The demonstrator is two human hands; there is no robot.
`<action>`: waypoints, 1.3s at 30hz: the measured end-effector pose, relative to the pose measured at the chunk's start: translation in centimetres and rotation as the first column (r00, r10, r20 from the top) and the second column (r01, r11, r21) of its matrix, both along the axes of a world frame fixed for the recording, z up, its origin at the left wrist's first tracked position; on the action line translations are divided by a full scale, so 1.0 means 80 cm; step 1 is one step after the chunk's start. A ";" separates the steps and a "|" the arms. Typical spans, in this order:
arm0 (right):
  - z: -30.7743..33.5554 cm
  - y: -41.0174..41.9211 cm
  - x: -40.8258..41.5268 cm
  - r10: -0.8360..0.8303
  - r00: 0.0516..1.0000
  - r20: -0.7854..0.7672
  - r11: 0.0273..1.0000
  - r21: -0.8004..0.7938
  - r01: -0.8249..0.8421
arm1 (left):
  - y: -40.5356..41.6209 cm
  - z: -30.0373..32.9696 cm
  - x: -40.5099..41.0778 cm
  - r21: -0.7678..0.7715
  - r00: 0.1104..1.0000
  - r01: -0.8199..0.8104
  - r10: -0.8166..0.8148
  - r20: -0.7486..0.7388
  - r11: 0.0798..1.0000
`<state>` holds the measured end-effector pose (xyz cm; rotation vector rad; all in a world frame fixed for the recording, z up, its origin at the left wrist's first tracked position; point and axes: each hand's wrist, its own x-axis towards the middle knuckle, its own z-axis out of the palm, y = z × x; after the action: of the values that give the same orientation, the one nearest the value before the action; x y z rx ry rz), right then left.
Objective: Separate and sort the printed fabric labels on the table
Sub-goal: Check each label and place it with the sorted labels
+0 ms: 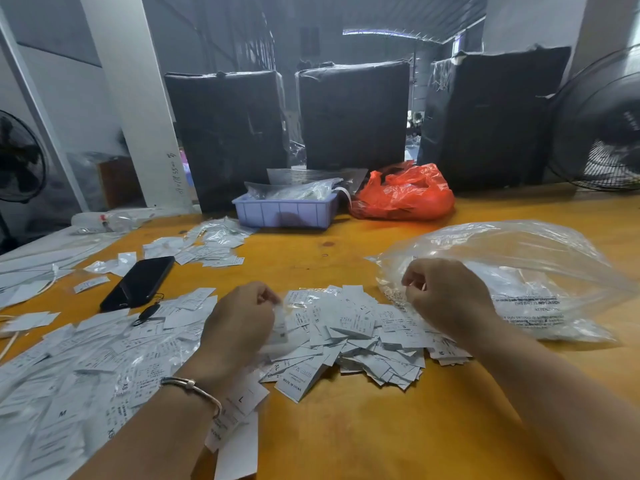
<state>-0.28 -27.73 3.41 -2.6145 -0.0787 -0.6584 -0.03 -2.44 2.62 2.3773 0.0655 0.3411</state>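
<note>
A heap of white printed fabric labels (363, 334) lies in the middle of the yellow table (346, 427). More labels (86, 368) spread over the left side, and a smaller scatter (211, 247) lies farther back. My left hand (239, 323) hovers over the heap's left edge and pinches a blurred white label (280, 327) that hangs from its fingertips. My right hand (446, 296) is raised over the heap's right edge with its fingers curled; whether anything is between them cannot be told.
A large clear plastic bag (519, 271) lies right of the heap, behind my right hand. A black phone (138, 282) rests at left. A lilac tray (284, 209) and a red bag (405, 192) stand at the back. Black wrapped boxes (353, 116) line the far edge, with a fan (602, 126) beside them.
</note>
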 end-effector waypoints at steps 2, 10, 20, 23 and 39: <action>0.000 -0.013 0.005 -0.146 0.989 0.012 0.989 -0.039 0.146 | 0.005 -0.004 0.002 0.180 0.993 -0.071 0.086 -0.078 0.981; -0.005 -0.048 0.017 -0.429 0.846 -0.317 0.896 -0.268 0.353 | 0.013 -0.009 0.007 0.515 0.975 -0.140 0.207 -0.075 0.846; -0.014 -0.060 0.031 -0.450 0.888 -0.099 0.874 -0.255 0.414 | 0.000 -0.018 0.007 0.543 0.999 -0.024 0.043 -0.023 0.840; -0.010 -0.050 0.026 -0.408 0.912 0.035 0.882 -0.242 0.404 | -0.003 -0.017 0.006 0.447 0.993 -0.011 -0.042 0.108 0.894; 0.004 0.047 -0.027 0.720 0.640 -0.268 0.510 0.830 -0.226 | -0.037 0.005 -0.027 -0.267 0.767 0.635 -0.633 0.107 0.725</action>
<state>-2.43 -23.96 3.72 -1.7028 -0.3092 0.3449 -2.23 -5.38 3.04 1.9525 -0.6576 0.0000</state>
